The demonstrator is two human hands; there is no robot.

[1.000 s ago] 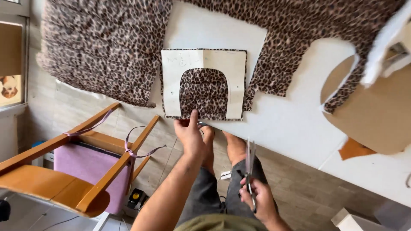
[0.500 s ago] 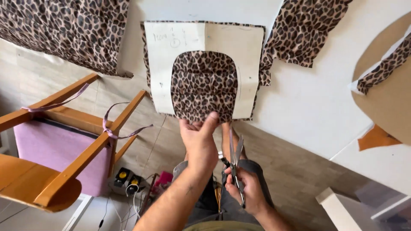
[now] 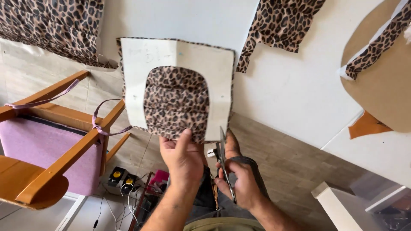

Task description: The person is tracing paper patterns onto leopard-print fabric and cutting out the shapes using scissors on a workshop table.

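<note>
My left hand (image 3: 183, 157) pinches the near edge of a leopard-print fabric piece (image 3: 176, 105) that shows through an arch-shaped cut-out in a white paper pattern (image 3: 141, 64). The pattern and fabric hang over the front edge of a white table (image 3: 282, 85). My right hand (image 3: 241, 182) holds a pair of scissors (image 3: 224, 160), blades pointing up at the pattern's lower right corner.
More leopard fabric lies at the back left (image 3: 51, 25) and back centre (image 3: 278, 25) of the table. A brown cardboard shape (image 3: 381, 85) with a leopard strip (image 3: 376, 45) lies at right. A wooden chair with a purple seat (image 3: 51, 145) stands at left. Cables and small devices (image 3: 124, 182) sit on the floor.
The view has closed in on the pattern piece. My left hand has taken hold of the fabric's near edge, and my right hand has brought the scissors up to the pattern's corner.
</note>
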